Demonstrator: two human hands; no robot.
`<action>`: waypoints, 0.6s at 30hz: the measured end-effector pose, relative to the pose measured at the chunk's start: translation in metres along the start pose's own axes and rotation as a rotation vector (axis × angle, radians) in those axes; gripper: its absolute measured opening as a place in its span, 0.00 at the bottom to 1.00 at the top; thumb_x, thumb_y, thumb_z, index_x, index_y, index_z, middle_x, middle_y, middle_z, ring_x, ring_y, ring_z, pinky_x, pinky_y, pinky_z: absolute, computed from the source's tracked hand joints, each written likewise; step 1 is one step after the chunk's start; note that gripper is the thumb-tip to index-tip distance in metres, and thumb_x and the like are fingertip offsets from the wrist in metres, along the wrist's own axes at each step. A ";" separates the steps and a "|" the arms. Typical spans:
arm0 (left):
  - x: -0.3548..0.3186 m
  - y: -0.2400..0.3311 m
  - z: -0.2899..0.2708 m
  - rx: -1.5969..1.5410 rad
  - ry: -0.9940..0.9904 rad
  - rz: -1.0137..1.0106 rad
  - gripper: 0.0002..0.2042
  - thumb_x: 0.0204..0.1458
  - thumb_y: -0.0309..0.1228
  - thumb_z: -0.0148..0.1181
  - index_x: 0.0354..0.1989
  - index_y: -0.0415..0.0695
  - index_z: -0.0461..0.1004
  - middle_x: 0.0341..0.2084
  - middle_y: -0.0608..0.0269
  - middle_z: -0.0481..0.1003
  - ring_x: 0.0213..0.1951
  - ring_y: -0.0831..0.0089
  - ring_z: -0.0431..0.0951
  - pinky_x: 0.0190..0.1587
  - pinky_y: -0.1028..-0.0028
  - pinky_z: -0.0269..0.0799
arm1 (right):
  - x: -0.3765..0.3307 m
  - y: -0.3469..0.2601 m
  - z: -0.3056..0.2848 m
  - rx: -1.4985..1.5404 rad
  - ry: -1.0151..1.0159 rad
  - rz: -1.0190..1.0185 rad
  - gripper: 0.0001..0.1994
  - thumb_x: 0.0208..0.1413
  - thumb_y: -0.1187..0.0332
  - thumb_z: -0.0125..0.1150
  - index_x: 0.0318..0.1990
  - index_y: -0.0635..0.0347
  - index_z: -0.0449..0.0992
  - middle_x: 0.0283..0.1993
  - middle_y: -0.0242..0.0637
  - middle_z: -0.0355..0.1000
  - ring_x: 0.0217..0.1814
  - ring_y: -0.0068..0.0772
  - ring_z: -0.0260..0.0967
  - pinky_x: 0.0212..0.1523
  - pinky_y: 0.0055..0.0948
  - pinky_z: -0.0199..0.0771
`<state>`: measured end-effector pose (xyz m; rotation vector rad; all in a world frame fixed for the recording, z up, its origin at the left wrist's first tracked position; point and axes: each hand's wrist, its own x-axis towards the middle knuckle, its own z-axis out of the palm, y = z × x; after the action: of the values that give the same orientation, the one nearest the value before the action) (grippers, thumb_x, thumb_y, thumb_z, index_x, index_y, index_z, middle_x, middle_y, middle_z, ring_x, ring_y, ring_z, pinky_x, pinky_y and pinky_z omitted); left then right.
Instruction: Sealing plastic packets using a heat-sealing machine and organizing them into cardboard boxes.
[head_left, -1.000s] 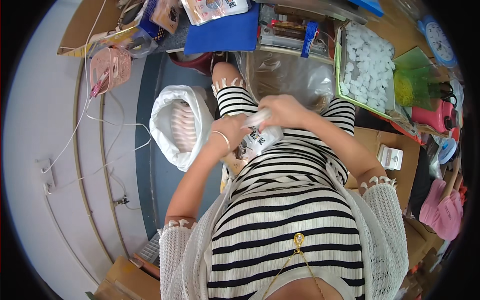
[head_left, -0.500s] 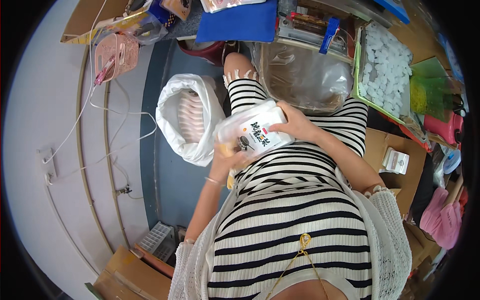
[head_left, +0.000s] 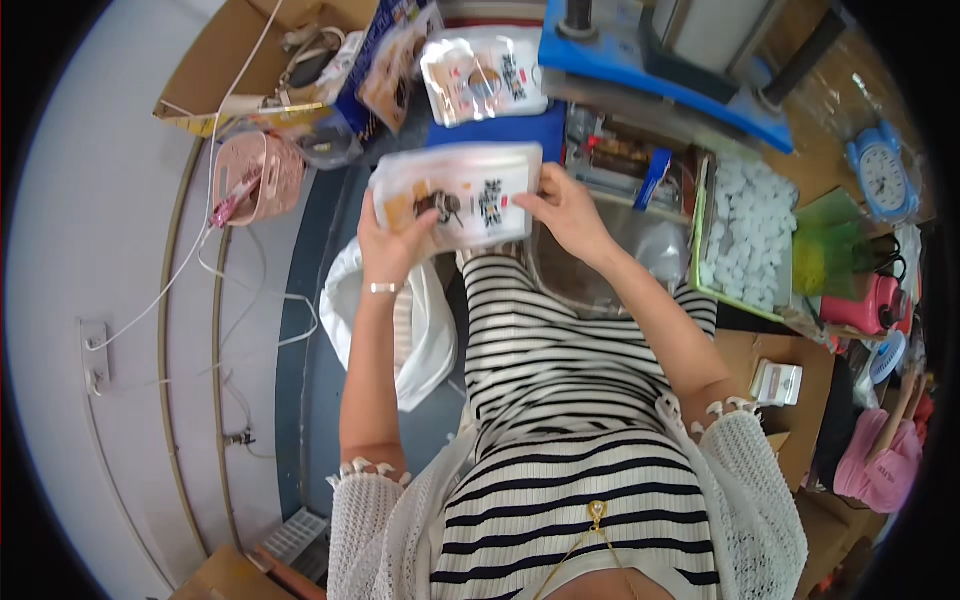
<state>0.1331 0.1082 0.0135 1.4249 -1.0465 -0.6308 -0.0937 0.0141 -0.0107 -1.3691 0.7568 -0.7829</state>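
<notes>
Between my two hands is a stack of white printed pouches [head_left: 462, 165], held level above my knees and in front of the workbench edge. My left hand [head_left: 395, 240] grips its left end, thumb on top. At the right end, my right hand [head_left: 570, 215] pinches the edge between thumb and fingers. More white pouches [head_left: 485, 75] lie on the bench just beyond, partly over a blue mat [head_left: 442, 135]. Below my left forearm stands an open white sack [head_left: 432, 345] with a row of pale pouches inside, partly hidden by that arm.
A plastic-lined bin [head_left: 655, 255] stands right of my knees. Beyond it, a green-rimmed tray [head_left: 697, 215] holds many small white packets [head_left: 745, 235]. A blue machine base [head_left: 660, 85] is at the back right. A pink basket [head_left: 275, 175] hangs by the left wall.
Both hands have lifted the pouch stack from over my lap up and away toward the bench. The view has tilted, so more of the bench shows.
</notes>
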 end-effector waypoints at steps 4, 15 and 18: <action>0.095 -0.030 0.031 -0.067 -0.045 0.027 0.30 0.36 0.20 0.72 0.51 0.35 0.67 0.40 0.60 0.76 0.39 0.73 0.76 0.43 0.74 0.73 | 0.047 0.007 -0.013 -0.409 0.331 -0.133 0.19 0.58 0.70 0.60 0.56 0.63 0.65 0.43 0.37 0.75 0.46 0.22 0.71 0.44 0.24 0.72; 0.145 -0.041 0.084 0.300 0.122 0.242 0.39 0.32 0.24 0.74 0.58 0.37 0.63 0.53 0.46 0.68 0.56 0.58 0.68 0.58 0.61 0.62 | -0.100 0.019 -0.042 0.518 -0.001 0.723 0.11 0.60 0.64 0.55 0.40 0.64 0.74 0.27 0.30 0.68 0.26 0.21 0.64 0.28 0.26 0.70; 0.116 0.004 0.101 0.953 0.270 0.508 0.39 0.41 0.33 0.69 0.63 0.40 0.58 0.64 0.48 0.56 0.67 0.57 0.53 0.66 0.55 0.46 | -0.127 0.040 -0.031 0.647 0.033 0.830 0.09 0.60 0.66 0.55 0.42 0.62 0.73 0.35 0.34 0.72 0.30 0.24 0.69 0.37 0.31 0.75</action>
<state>0.0970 -0.0409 0.0245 1.8507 -1.4947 0.5031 -0.1870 0.1058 -0.0504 -0.3851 0.8967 -0.3234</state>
